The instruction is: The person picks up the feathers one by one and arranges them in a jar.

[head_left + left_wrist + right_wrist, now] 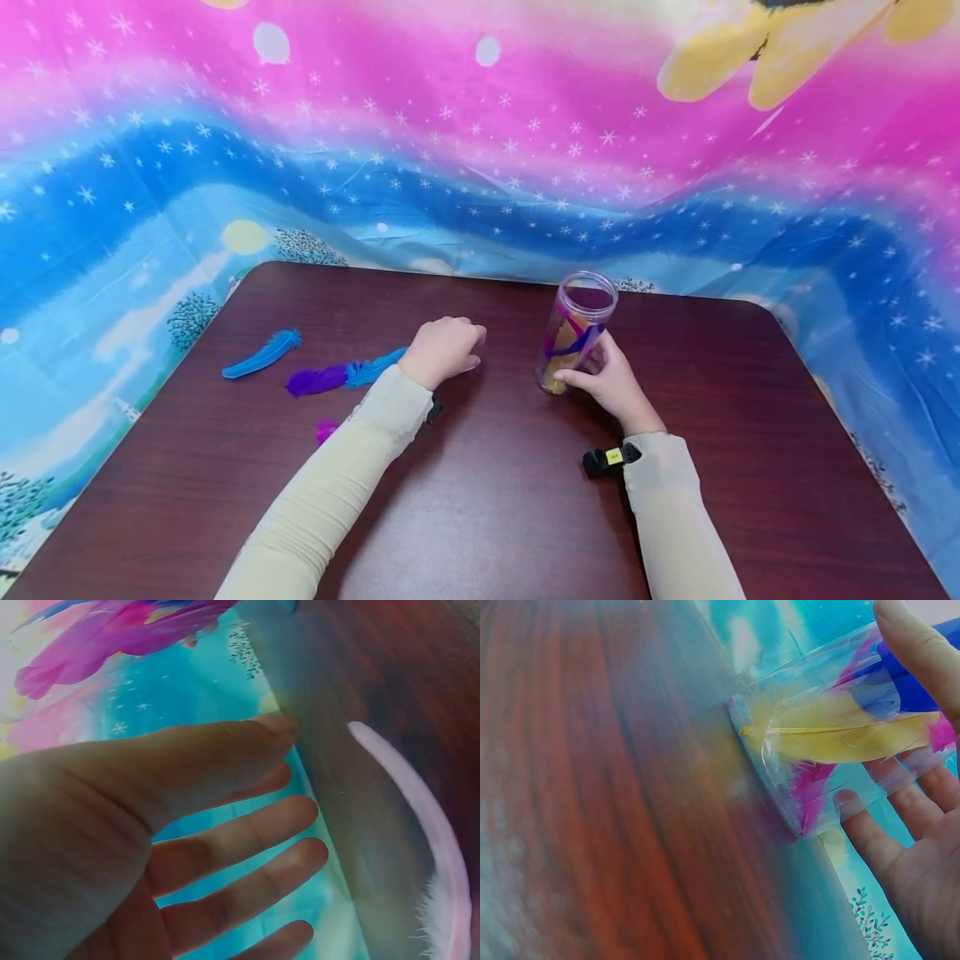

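My right hand (617, 387) grips a clear jar (587, 310) low on its side, thumb in front and fingers behind. The open-topped jar stands upright, with yellow (840, 733), magenta (810, 791) and dark blue feathers (911, 679) inside it. To its left, my left hand (442, 350) hovers over the table with nothing in its grasp. Its fingers (255, 832) stretch out loosely, apart from the thumb. A pale pink feather (427, 795) lies just beyond these fingertips; in the head view the hand mostly covers it.
On the left of the dark wooden table (480, 517) lie a blue feather (262, 356), a purple feather (318, 381) and another blue one (375, 367) partly behind the left hand. A magenta feather (326, 431) peeks out beside the left sleeve. A patterned cloth (420, 150) hangs behind.
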